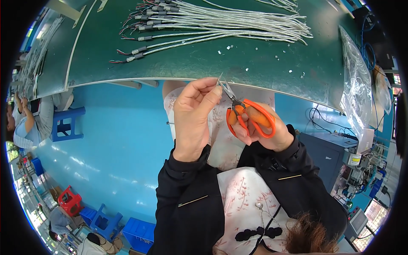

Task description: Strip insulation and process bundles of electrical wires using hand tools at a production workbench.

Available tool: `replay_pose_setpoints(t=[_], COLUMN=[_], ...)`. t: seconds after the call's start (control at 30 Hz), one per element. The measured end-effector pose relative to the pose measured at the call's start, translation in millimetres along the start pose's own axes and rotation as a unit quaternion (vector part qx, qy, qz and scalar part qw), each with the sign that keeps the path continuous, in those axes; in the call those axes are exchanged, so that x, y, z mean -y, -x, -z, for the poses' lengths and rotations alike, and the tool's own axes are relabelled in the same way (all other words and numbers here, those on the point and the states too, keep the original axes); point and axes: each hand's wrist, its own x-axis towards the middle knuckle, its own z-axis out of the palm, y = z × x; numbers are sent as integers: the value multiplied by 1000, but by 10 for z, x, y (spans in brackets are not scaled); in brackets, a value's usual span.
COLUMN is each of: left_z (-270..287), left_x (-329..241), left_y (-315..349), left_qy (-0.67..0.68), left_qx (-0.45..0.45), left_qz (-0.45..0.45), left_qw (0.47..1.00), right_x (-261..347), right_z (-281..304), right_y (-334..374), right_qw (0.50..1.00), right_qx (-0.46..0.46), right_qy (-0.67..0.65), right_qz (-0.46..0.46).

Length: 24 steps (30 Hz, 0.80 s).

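Observation:
My left hand (pixel 192 117) is raised at the table's near edge, thumb and forefinger pinched on a thin, pale piece too small to name. In my right hand (pixel 281 135) is a pair of scissors (pixel 266 117) with orange handles, its fingers through the loops. The narrow metal blades point up and left, their tips beside the left fingertips and slightly apart. Orange coverings show on some right fingers. Beyond both hands, a bundle of silvery braided cables (pixel 229 26) lies on the green table (pixel 170 68), with dark sleeves and thin coloured wires at the left ends.
Small white scraps (pixel 247 69) are scattered on the table. A clear plastic bag (pixel 356 80) hangs at its right end, above a grey cabinet (pixel 321 155). Blue stools (pixel 68 123) and a red stool (pixel 70 202) stand on the blue floor. Another person (pixel 36 121) sits at the far left.

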Motion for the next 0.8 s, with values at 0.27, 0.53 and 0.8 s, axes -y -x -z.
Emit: replay_pose_setpoints(t=[0.27,0.53,0.8], left_z=[-8,-38,-56], left_x=[32,24,9], left_y=[-11,26,39], left_qy=[-33,-65,-94], left_qx=[-2,-17,-21], left_qz=[-36,-50,-56], left_qw=[999,996,994], right_x=[4,-4,-92], right_z=[-3,-56,11], right_y=[-12,3,-11], right_qw=[998,994,970], right_qx=[-13,-62,-73], right_qy=[61,89,223], right_qz=[8,-19,58])
